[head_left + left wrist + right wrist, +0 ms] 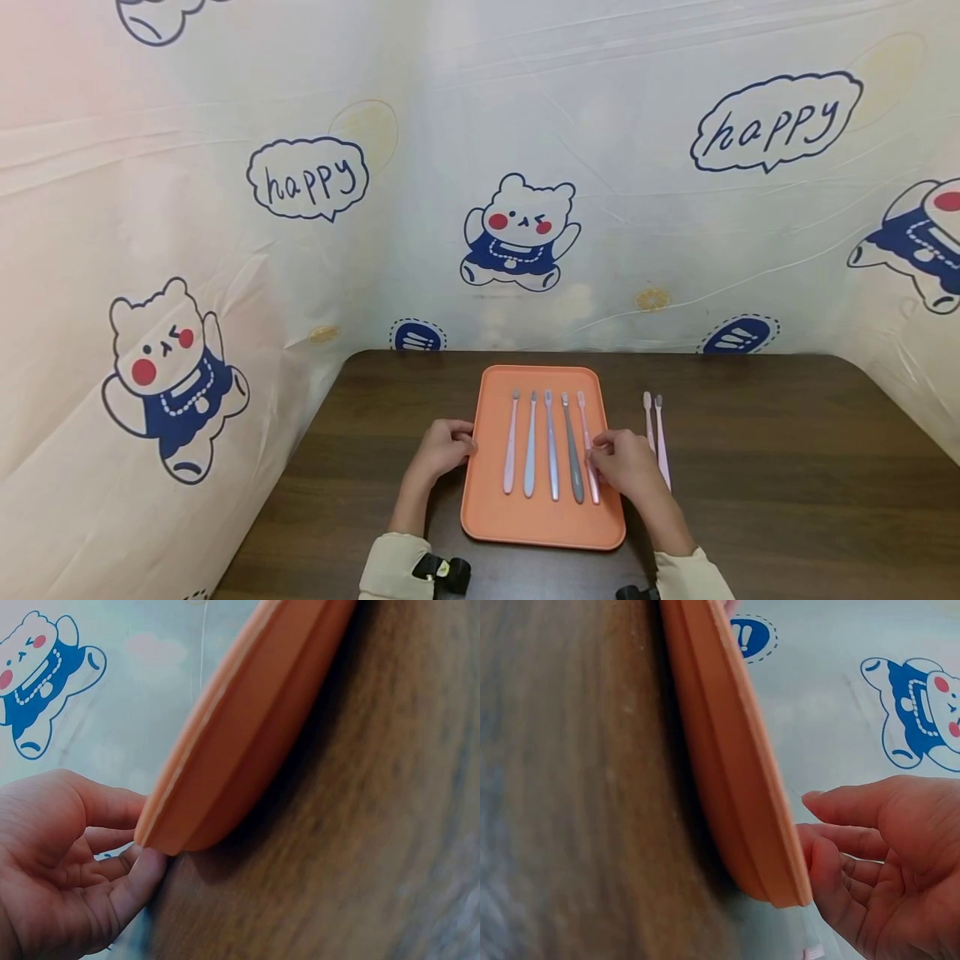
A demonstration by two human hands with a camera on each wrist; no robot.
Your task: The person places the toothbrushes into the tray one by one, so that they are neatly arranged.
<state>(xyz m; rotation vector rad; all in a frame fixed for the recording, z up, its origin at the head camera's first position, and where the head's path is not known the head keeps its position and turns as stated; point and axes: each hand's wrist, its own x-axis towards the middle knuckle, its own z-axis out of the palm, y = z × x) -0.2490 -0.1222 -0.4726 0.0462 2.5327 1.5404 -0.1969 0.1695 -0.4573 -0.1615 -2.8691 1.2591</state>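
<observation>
An orange tray (543, 525) lies on the table with several toothbrushes laid side by side, heads pointing away. Among them are a blue toothbrush (531, 458) and a grey toothbrush (573, 467). My left hand (441, 450) pinches the tray's left rim; the left wrist view shows thumb and fingers at the edge. Over the right side of the tray, my right hand (628, 465) has its bent fingers at the handle of the rightmost pink toothbrush (584, 425). In the right wrist view, the tray wall (735, 757) hides some fingertips and that handle.
Two more toothbrushes (659, 429) lie on the brown wooden table (795, 467), just right of the tray and partly behind the right hand. A pale curtain (637, 225) with printed bears hangs behind the table and along both sides.
</observation>
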